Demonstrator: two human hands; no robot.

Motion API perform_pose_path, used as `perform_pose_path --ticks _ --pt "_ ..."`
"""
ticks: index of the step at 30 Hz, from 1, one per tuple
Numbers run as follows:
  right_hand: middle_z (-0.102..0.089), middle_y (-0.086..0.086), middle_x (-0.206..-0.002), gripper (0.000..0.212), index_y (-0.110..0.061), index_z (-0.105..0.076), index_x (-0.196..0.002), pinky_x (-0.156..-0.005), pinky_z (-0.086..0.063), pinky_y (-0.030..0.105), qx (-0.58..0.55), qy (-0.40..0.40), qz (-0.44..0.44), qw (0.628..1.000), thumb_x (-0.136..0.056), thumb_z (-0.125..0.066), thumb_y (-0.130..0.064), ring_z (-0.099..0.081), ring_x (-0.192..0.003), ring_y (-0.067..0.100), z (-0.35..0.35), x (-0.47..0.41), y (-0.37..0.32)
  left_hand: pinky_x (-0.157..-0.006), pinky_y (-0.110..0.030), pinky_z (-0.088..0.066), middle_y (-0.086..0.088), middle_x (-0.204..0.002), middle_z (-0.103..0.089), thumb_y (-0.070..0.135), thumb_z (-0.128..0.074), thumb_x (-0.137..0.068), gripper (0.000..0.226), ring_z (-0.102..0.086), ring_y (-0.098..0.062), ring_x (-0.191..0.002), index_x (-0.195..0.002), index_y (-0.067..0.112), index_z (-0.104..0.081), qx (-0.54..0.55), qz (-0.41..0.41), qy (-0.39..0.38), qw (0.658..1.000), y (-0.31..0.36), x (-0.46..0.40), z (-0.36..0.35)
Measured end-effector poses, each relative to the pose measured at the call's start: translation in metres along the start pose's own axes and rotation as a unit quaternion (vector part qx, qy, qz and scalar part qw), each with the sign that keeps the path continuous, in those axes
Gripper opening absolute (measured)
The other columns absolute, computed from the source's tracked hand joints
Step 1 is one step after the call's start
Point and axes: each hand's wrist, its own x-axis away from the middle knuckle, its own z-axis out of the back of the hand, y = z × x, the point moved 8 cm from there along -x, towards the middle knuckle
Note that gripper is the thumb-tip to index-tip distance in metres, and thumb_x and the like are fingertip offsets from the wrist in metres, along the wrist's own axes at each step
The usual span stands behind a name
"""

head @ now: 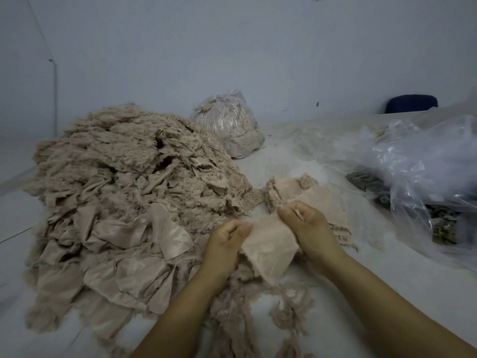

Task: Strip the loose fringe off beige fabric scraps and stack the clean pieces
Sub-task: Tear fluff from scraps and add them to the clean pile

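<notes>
Both hands hold one beige fabric scrap [268,250] just above the white surface. My left hand [227,241] pinches its left edge with curled fingers. My right hand [307,223] grips its upper right edge. Behind the right hand lie a few beige pieces [322,200], some with a fuzzy fringe showing. A big heap of fringed beige scraps [124,192] fills the left half of the view. Loose strands of stripped fringe [289,308] lie scattered under and in front of my forearms.
A tied clear bag stuffed with beige material [229,125] stands at the back by the wall. A large crumpled clear plastic bag [426,177] with dark grey scraps [366,180] lies on the right. A dark blue object [410,103] sits far right at the wall.
</notes>
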Motion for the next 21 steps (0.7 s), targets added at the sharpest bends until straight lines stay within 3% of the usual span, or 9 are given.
perform_pose_path --ticks 4,7,9,12,14,16,18,19,21 --pt "-0.041 0.000 -0.053 0.041 -0.016 -0.040 -0.060 -0.048 -0.030 0.025 0.075 0.058 0.016 0.995 -0.092 -0.060 -0.033 -0.038 -0.048 0.013 0.025 -0.036 -0.011 -0.033 -0.013 -0.027 0.006 -0.043 -0.038 0.018 -0.050 -0.095 0.027 -0.031 -0.004 -0.031 -0.070 0.010 -0.053 0.003 -0.015 0.069 0.998 0.004 -0.001 0.014" --pt "-0.036 0.000 -0.051 0.045 -0.017 -0.035 -0.059 -0.049 -0.028 0.028 0.113 0.101 -0.003 0.988 -0.095 -0.056 -0.034 -0.040 -0.050 0.017 0.051 -0.066 -0.012 -0.034 -0.014 -0.032 0.000 -0.048 -0.039 0.018 -0.049 -0.097 0.029 -0.035 -0.004 -0.031 -0.071 0.005 -0.049 -0.011 -0.021 0.098 0.995 0.008 -0.003 0.025" --pt "-0.048 0.004 -0.068 0.036 -0.013 -0.048 -0.071 -0.060 -0.033 0.032 0.284 0.115 -0.012 0.952 -0.095 -0.052 -0.038 -0.051 -0.070 0.026 0.068 -0.079 -0.008 -0.042 -0.020 -0.040 0.000 -0.052 -0.049 0.022 -0.051 -0.096 0.028 -0.046 -0.008 -0.038 -0.072 0.007 -0.055 -0.112 -0.028 0.059 0.992 0.013 -0.004 0.025" --pt "-0.050 0.012 -0.117 0.032 -0.011 -0.054 -0.114 -0.074 -0.039 0.034 0.416 0.129 -0.048 0.899 -0.095 -0.053 -0.036 -0.056 -0.097 0.032 0.088 -0.074 0.009 -0.070 -0.028 -0.051 0.009 -0.080 -0.066 0.039 -0.061 -0.088 0.016 -0.062 -0.008 -0.073 -0.089 0.024 -0.066 -0.363 -0.022 -0.102 0.926 0.012 0.000 0.015" --pt "-0.047 0.014 -0.124 0.023 -0.012 -0.054 -0.116 -0.071 -0.035 0.030 0.403 0.152 0.007 0.903 -0.095 -0.052 -0.022 -0.055 -0.094 0.030 0.086 -0.058 0.004 -0.080 -0.023 -0.050 0.014 -0.097 -0.062 0.051 -0.070 -0.077 0.034 -0.058 -0.002 -0.088 -0.102 0.029 -0.066 -0.446 0.004 -0.185 0.876 0.007 0.003 0.014" --pt "-0.056 0.011 -0.112 0.012 -0.013 -0.059 -0.103 -0.069 -0.032 0.024 0.332 0.158 0.073 0.927 -0.093 -0.052 -0.012 -0.052 -0.085 0.021 0.072 -0.037 -0.005 -0.074 -0.019 -0.046 0.016 -0.092 -0.058 0.054 -0.074 -0.070 0.035 -0.056 -0.002 -0.086 -0.093 0.028 -0.066 -0.513 0.015 -0.212 0.832 0.008 0.005 0.017" --pt "-0.063 0.000 -0.096 0.006 -0.023 -0.060 -0.090 -0.063 -0.033 0.015 0.264 0.062 0.079 0.959 -0.091 -0.058 -0.017 -0.053 -0.079 0.013 0.038 -0.013 -0.003 -0.062 -0.022 -0.039 0.013 -0.076 -0.055 0.043 -0.071 -0.078 0.024 -0.055 -0.010 -0.077 -0.068 0.027 -0.057 -0.580 0.006 -0.222 0.783 0.010 0.005 0.019" --pt "-0.063 -0.008 -0.094 0.004 -0.030 -0.059 -0.092 -0.062 -0.035 0.010 0.240 -0.030 0.052 0.969 -0.090 -0.062 -0.030 -0.056 -0.081 0.009 0.012 0.001 0.003 -0.060 -0.023 -0.037 0.012 -0.072 -0.055 0.036 -0.068 -0.083 0.026 -0.054 -0.011 -0.075 -0.063 0.028 -0.054 -0.597 -0.008 -0.227 0.770 0.011 0.006 0.019" --pt "-0.060 -0.016 -0.102 0.034 -0.037 -0.057 -0.108 -0.072 -0.040 0.009 0.217 -0.196 -0.004 0.956 -0.080 -0.066 -0.055 -0.056 -0.091 -0.002 -0.033 0.029 0.018 -0.061 -0.019 -0.038 0.012 -0.072 -0.059 0.025 -0.061 -0.089 0.023 -0.055 -0.008 -0.075 -0.067 0.029 -0.059 -0.566 -0.047 -0.220 0.793 0.017 0.007 0.012"
